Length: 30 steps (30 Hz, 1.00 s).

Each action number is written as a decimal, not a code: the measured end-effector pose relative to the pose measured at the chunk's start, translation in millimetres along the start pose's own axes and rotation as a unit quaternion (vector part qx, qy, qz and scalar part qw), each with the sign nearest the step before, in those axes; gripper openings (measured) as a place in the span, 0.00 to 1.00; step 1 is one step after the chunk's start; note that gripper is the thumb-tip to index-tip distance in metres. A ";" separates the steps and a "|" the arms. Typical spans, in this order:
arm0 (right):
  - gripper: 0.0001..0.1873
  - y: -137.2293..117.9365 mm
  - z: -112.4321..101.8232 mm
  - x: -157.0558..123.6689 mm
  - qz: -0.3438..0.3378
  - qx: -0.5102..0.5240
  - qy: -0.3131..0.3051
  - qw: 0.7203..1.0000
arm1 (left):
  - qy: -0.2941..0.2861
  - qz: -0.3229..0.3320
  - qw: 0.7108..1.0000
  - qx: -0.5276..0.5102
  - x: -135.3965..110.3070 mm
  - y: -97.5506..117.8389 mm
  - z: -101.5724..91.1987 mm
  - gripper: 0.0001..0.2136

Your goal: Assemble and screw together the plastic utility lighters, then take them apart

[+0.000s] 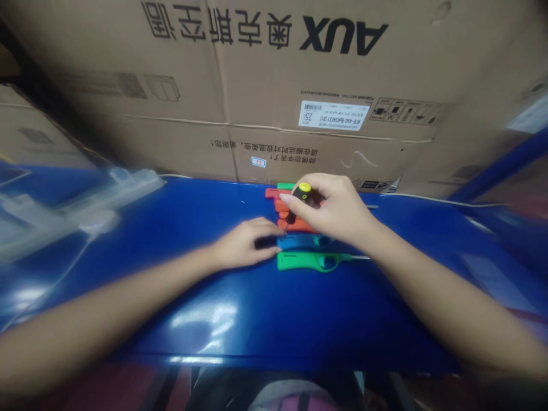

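A row of long-nosed lighters lies on the blue table (214, 297): a green one (312, 261) nearest me, a blue one (303, 242) behind it, then several orange-red ones (295, 224) and another green one (285, 185) at the back. My left hand (246, 244) rests on the table with its fingers curled against the left end of the blue lighter. My right hand (331, 208) hovers over the orange-red lighters, fingers closed round a small black tool with a yellow cap (305, 188).
A large brown cardboard box (299, 85) printed AUX stands right behind the lighters. Blurred clear plastic packaging (85, 205) lies on the table at the left. A blue rail (505, 165) runs up at the right. The table's front edge is near me.
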State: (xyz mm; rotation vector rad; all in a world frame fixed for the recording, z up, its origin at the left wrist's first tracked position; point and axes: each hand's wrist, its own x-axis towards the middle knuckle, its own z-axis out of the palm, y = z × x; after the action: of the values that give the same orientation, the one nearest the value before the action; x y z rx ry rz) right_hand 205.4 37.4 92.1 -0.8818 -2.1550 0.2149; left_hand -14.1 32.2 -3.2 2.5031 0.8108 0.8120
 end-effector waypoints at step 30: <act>0.14 -31.6 -12.8 14.8 -0.029 -0.238 -0.201 0.950 | 0.008 -0.012 1.000 -0.014 1.8 10.3 11.7 0.13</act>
State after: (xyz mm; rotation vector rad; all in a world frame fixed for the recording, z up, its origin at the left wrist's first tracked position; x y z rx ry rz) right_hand 191.4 21.9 122.9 -1.1119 -2.6722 -0.1833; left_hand -1.4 23.4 -6.0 2.4594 0.8281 0.8309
